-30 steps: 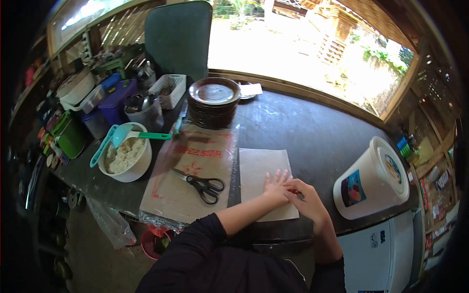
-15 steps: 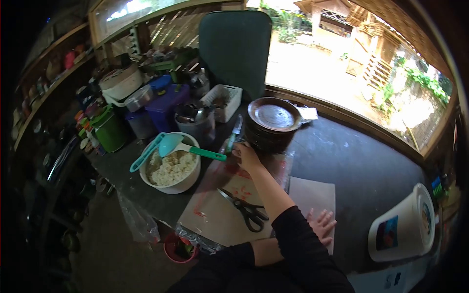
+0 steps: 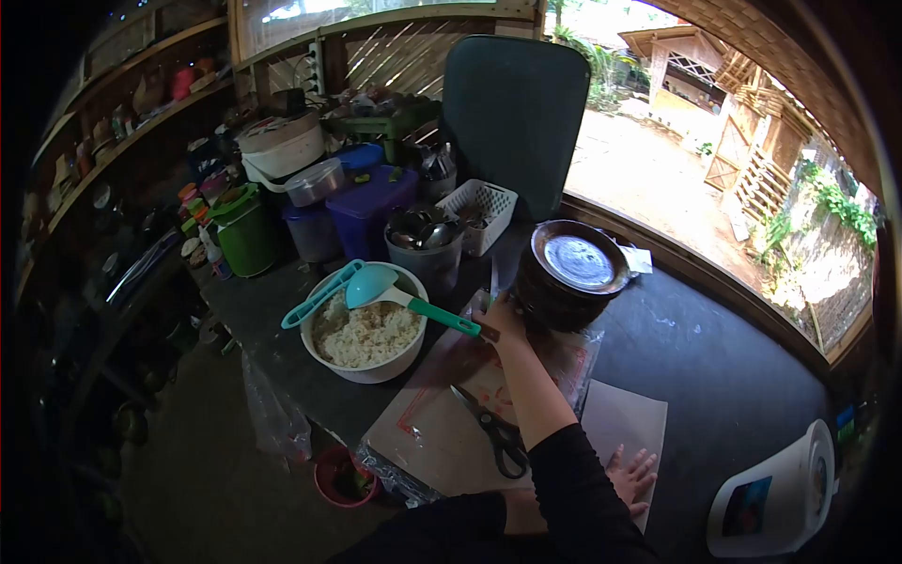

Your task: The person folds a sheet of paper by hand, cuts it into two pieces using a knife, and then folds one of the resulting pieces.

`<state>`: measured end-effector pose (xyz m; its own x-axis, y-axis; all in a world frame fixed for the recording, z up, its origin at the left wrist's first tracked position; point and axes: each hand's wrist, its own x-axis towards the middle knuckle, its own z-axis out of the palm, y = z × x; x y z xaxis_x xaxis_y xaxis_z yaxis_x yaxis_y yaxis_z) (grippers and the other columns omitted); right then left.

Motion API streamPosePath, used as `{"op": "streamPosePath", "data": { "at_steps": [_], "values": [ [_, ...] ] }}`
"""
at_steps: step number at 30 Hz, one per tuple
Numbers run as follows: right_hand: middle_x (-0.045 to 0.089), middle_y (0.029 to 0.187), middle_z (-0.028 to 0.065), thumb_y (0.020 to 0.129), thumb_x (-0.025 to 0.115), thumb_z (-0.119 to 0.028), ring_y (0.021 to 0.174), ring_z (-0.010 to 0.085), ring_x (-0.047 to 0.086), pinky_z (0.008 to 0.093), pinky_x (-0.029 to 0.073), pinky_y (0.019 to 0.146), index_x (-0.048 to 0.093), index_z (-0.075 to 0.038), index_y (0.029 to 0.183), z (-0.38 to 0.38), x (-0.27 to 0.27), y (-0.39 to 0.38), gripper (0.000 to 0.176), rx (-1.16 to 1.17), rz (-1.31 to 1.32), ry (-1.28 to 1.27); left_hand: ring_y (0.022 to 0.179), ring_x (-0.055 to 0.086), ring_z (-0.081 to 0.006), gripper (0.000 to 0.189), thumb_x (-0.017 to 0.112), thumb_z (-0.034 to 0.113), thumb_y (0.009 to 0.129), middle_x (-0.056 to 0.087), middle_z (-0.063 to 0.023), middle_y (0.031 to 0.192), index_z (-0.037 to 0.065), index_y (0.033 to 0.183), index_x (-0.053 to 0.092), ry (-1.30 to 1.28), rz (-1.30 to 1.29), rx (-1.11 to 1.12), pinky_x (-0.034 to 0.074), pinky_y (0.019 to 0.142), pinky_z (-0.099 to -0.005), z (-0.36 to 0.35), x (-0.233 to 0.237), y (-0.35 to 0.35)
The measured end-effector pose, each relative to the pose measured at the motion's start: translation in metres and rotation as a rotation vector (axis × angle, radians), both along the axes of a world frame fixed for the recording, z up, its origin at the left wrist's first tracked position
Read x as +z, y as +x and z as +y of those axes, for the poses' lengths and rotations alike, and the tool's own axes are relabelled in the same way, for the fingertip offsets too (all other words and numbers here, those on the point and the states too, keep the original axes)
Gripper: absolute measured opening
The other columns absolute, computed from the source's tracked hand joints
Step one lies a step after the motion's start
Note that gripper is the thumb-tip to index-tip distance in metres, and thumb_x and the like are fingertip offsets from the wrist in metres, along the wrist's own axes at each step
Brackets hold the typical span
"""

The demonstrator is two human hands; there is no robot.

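My right hand (image 3: pixel 502 320) reaches forward to the left side of a dark round pot (image 3: pixel 560 299). Its fingers are curled at the green handle of a knife (image 3: pixel 494 273), mostly hidden by the hand; the blade points away from me. My left hand (image 3: pixel 633 477) comes out from beneath my right arm and lies flat, fingers spread, on a sheet of pale paper (image 3: pixel 625 418). Black-handled scissors (image 3: pixel 503 442) rest on a plastic-covered board (image 3: pixel 423 451) with red marks. To the left, a white bowl of rice (image 3: pixel 371 338) carries a teal ladle (image 3: pixel 373 285) across its top.
Cutlery stands in a grey container (image 3: pixel 423 256), near a white basket (image 3: pixel 490 221) and purple box (image 3: pixel 366 211). A green bucket (image 3: pixel 242 230) is further left. A white lidded bucket (image 3: pixel 770 498) stands at right, and a red pail (image 3: pixel 343 479) below the table edge.
The camera view has shifted, so the scene sits lower and further right. The knife blade looks more upright beside my right hand. My left hand stays flat on the paper.
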<state>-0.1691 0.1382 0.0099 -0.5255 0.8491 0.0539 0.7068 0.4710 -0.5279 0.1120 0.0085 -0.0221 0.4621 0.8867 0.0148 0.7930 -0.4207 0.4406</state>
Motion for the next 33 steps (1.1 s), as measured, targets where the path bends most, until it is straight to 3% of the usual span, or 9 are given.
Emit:
{"op": "streamPosePath", "data": {
  "at_steps": [5,7,8,11,13,20,23,26,33],
  "values": [
    [0.061,0.109,0.0268,0.079,0.064,-0.039,0.099,0.0411,0.061,0.0455,0.047,0.089,0.051,0.002,0.121,0.005,0.009,0.056,0.06,0.188,0.035,-0.004,0.144,0.011,-0.0262,0.069,0.035,0.056,0.09,0.017,-0.0103,0.155,0.01,0.141,0.037,0.086,0.014,0.015,0.002,0.11,-0.0608,-0.006,-0.003,-0.001],
    [0.065,0.093,0.0233,0.082,0.063,-0.033,0.085,0.0371,0.065,0.0429,0.051,0.078,0.055,0.0,0.119,-0.009,0.039,0.101,0.05,0.41,0.056,-0.203,0.142,0.018,-0.0275,0.068,0.036,0.055,0.091,0.024,-0.0111,0.153,0.008,0.141,0.037,0.157,-0.026,0.054,0.006,0.11,-0.0605,-0.002,-0.016,0.002],
    [0.065,0.077,0.0142,0.085,0.062,-0.024,0.066,0.0253,0.066,0.0355,0.052,0.061,0.057,-0.002,0.12,-0.028,0.07,0.129,0.041,0.394,0.103,-0.271,0.14,0.025,-0.0287,0.067,0.039,0.053,0.09,0.029,-0.0117,0.151,0.009,0.139,0.038,0.269,-0.238,0.138,0.01,0.109,-0.0616,0.017,-0.072,0.023],
    [0.062,0.075,0.0058,0.087,0.06,-0.017,0.054,0.0117,0.058,0.0263,0.047,0.05,0.056,0.0,0.119,-0.051,0.082,0.221,0.036,0.337,0.502,-0.4,0.138,0.028,-0.0302,0.066,0.042,0.053,0.089,0.029,-0.0124,0.15,0.011,0.139,0.04,0.11,-0.507,0.031,0.013,0.109,-0.0608,0.035,-0.09,0.019],
    [0.06,0.074,0.0017,0.088,0.059,-0.011,0.055,0.0059,0.054,0.023,0.044,0.048,0.057,0.0,0.116,-0.082,0.1,0.292,0.03,0.129,0.639,-0.478,0.138,0.026,-0.0308,0.068,0.042,0.056,0.088,0.029,-0.012,0.15,0.013,0.14,0.039,-0.096,0.089,-0.003,0.015,0.109,-0.0582,0.022,-0.009,0.001],
    [0.056,0.084,-0.0013,0.087,0.059,-0.006,0.058,0.0017,0.045,0.0169,0.036,0.05,0.055,-0.006,0.128,-0.219,0.039,0.473,0.042,-0.499,0.883,-0.231,0.143,0.01,-0.0339,0.073,0.048,0.069,0.08,0.018,-0.0131,0.154,0.03,0.141,0.04,-0.082,0.09,-0.011,0.007,0.107,-0.0665,0.015,0.026,-0.024],
    [0.056,0.088,-0.0008,0.082,0.064,-0.005,0.067,0.0037,0.05,0.0195,0.041,0.057,0.056,-0.007,0.128,-0.282,0.038,0.492,0.047,-0.725,0.736,-0.296,0.144,0.007,-0.0353,0.082,0.05,0.073,0.075,0.014,-0.0132,0.155,0.03,0.144,0.035,-0.102,0.137,-0.032,0.003,0.104,-0.0705,0.012,0.032,-0.026],
    [0.06,0.084,0.002,0.076,0.068,-0.005,0.072,0.0073,0.053,0.023,0.043,0.064,0.062,-0.008,0.122,-0.322,0.027,0.519,0.046,-0.576,0.441,-0.126,0.144,0.002,-0.0359,0.093,0.051,0.079,0.069,0.01,-0.0126,0.156,0.031,0.146,0.031,-0.091,0.129,-0.028,-0.001,0.104,-0.0705,0.013,0.029,-0.025],
    [0.062,0.08,0.0074,0.069,0.069,-0.001,0.075,0.014,0.058,0.0253,0.044,0.069,0.067,-0.004,0.112,-0.357,0.041,0.53,0.043,-0.602,0.414,-0.243,0.144,-0.001,-0.035,0.095,0.051,0.08,0.069,0.008,-0.012,0.157,0.031,0.147,0.026,-0.114,0.159,-0.031,-0.002,0.105,-0.0691,0.014,0.029,-0.022]
  ]
}}
